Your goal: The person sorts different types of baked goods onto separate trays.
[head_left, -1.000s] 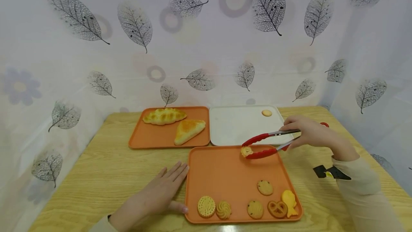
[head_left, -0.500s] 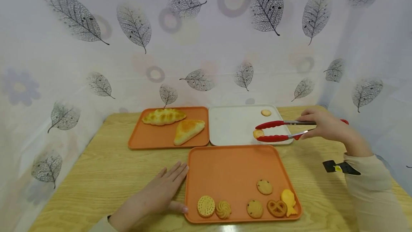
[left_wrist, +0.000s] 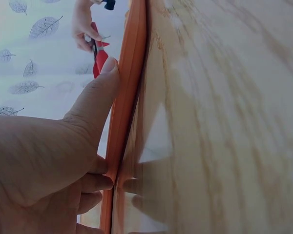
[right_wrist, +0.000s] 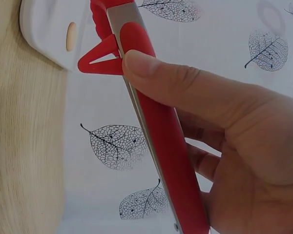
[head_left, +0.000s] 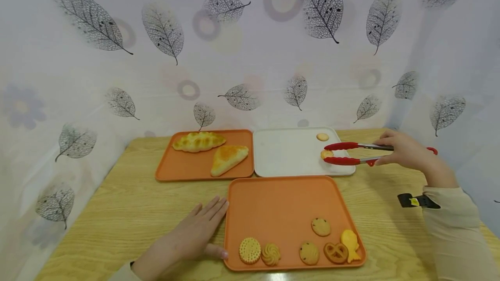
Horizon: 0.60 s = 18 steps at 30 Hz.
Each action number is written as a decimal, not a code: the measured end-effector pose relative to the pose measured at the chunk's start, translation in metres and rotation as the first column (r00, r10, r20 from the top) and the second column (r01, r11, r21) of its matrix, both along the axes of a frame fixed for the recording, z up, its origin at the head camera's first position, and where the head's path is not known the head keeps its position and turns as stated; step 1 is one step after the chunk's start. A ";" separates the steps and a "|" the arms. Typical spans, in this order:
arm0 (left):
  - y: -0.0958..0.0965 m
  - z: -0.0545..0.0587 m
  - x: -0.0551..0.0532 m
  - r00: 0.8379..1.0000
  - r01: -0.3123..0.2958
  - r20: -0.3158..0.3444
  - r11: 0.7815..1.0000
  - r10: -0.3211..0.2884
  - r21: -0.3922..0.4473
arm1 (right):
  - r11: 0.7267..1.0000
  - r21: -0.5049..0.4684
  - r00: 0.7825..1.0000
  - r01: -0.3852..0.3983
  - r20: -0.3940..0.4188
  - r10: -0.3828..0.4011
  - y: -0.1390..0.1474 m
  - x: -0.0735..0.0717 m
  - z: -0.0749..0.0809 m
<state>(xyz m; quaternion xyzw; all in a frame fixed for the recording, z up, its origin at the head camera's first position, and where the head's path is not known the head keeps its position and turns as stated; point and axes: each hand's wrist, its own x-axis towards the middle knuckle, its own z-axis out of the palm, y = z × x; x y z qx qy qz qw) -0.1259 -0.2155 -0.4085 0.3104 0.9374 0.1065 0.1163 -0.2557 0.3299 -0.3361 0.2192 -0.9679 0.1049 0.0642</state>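
Note:
My right hand [head_left: 408, 153] grips a pair of red-tipped metal tongs [head_left: 341, 160] over the right part of the white tray [head_left: 281, 153]. Between the tong tips is a small round cookie [head_left: 326, 154]; whether it touches the tray I cannot tell. In the right wrist view the thumb presses along the tongs' red handle [right_wrist: 168, 151]. My left hand [head_left: 191, 235] lies with straight fingers against the left edge of the near orange tray [head_left: 273, 203]; the left wrist view has its thumb [left_wrist: 95, 95] touching the rim. Another small round cookie [head_left: 322, 136] rests at the white tray's back right.
On the near orange tray lie a round dotted biscuit [head_left: 250, 250], a swirl cookie [head_left: 271, 254], two speckled cookies [head_left: 309, 253], a pretzel [head_left: 336, 253] and a fish-shaped biscuit [head_left: 350, 245]. The back left orange tray [head_left: 183, 169] bears a braided bread [head_left: 199, 141] and a triangular pastry [head_left: 229, 160].
My right hand has carried the tongs and the pinched cookie from the near orange tray's back edge, back and rightward, over the white tray. The left hand has stayed put.

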 end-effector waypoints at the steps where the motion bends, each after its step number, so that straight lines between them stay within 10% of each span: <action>1: 0.000 0.000 0.000 1.000 0.000 0.003 1.000 0.000 0.001 | 1.000 0.011 1.000 0.012 0.012 -0.012 0.001 -0.001 0.000; 18: 0.001 0.003 0.001 1.000 -0.004 0.013 1.000 0.004 0.002 | 0.991 0.099 0.993 0.089 0.069 -0.096 0.009 -0.006 -0.001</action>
